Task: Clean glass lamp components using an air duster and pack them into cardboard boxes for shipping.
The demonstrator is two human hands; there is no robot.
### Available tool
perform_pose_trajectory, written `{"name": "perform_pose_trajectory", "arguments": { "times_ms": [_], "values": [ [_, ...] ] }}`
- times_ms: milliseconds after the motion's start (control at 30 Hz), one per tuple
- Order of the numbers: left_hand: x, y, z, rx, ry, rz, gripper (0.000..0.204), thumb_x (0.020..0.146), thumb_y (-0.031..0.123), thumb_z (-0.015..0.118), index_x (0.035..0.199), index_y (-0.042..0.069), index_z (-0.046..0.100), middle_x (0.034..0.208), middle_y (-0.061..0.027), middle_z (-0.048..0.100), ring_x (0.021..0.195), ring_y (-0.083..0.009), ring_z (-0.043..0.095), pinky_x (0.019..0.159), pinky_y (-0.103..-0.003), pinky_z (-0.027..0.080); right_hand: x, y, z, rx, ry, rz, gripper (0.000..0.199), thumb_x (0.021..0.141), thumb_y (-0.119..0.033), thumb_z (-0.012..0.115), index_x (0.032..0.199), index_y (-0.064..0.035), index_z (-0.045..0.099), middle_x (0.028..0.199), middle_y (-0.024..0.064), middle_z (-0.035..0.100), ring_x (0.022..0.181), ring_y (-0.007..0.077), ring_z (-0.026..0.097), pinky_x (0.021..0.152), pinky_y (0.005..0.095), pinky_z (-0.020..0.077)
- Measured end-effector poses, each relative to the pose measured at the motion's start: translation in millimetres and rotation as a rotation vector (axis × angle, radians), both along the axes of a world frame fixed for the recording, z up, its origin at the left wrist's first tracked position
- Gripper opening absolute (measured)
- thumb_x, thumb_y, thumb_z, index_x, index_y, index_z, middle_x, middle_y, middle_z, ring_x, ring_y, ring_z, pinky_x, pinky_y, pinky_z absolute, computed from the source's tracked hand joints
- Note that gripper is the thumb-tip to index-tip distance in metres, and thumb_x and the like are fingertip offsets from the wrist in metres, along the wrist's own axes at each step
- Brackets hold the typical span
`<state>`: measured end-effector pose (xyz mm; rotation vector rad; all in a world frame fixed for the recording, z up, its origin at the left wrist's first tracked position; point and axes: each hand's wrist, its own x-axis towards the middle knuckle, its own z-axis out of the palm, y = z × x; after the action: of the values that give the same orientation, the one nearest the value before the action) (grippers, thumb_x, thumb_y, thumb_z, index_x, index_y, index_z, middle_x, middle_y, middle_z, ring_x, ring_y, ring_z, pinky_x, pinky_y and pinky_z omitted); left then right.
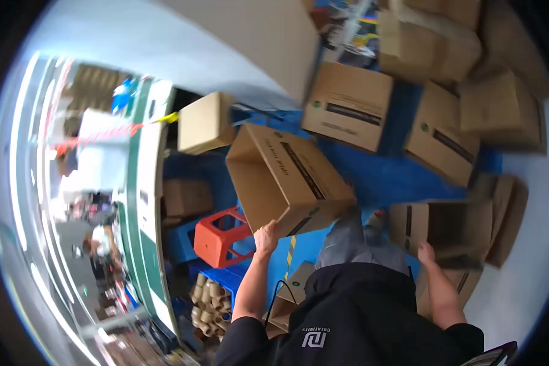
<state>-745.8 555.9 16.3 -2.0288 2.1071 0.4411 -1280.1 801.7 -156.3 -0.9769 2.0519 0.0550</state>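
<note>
My left hand is closed on the rim of a large open cardboard box, which is tilted with its hollow side facing left. The box is brown, with a dark printed band on its side. On the right, my right hand is at the edge of a second open cardboard box, its fingers curled at the rim and partly hidden. That box's opening shows its shaded inside. Just beyond my left hand, a red plastic stool lies tipped beside the first box.
Several closed cartons stand on the blue floor ahead, with more stacked at the far right. Folded cardboard leans by the right wall. Cardboard tubes are piled at lower left. A green-edged bench runs along the left, with a person beyond.
</note>
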Motion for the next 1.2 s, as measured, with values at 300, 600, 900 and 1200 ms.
{"name": "perform_pose_trajectory", "arguments": {
  "times_ms": [300,600,900,1200],
  "values": [
    [98,48,103,-0.363,0.398,0.425,0.016,0.086,0.015,0.059,0.097,0.01,0.069,0.085,-0.0106,0.071,0.083,-0.0259,0.069,0.074,-0.037,0.053,-10,-23,-33,-0.069,-0.02,-0.044,0.026,0.082,-0.024,0.058,0.09,-0.0031,0.07,0.079,0.0206,0.067,0.075,0.0333,0.068,0.066,0.0431,0.0525],
    [61,53,-50,0.063,0.456,0.304,0.057,0.082,0.025,0.068,0.132,0.007,0.047,0.136,-0.0162,0.049,0.126,-0.033,0.046,0.102,-0.042,0.039,11,-27,-31,-0.207,-0.149,-0.272,0.026,0.088,-0.019,0.058,0.104,-0.0012,0.069,0.088,0.0097,0.07,0.078,0.0201,0.064,0.068,0.0338,0.0504],
    [45,8,-124,0.267,0.113,-0.067,0.055,0.084,0.015,0.054,0.138,0.011,0.04,0.132,-0.0107,0.052,0.132,-0.0282,0.04,0.104,-0.053,0.032,98,-28,38,-0.054,-0.268,-0.392,0.031,0.093,-0.022,0.057,0.119,-0.0066,0.064,0.099,0.004,0.066,0.082,0.0146,0.062,0.059,0.0291,0.0497],
    [52,39,-170,0.359,-0.127,-0.152,0.02,0.089,0.021,0.051,0.098,0.018,0.069,0.099,-0.0039,0.069,0.098,-0.0203,0.063,0.087,-0.041,0.04,142,-38,88,-0.022,-0.189,-0.271,0.033,0.092,-0.02,0.058,0.121,-0.0064,0.063,0.109,0.0052,0.066,0.085,0.0137,0.061,0.063,0.0295,0.0499]
  ]
}}
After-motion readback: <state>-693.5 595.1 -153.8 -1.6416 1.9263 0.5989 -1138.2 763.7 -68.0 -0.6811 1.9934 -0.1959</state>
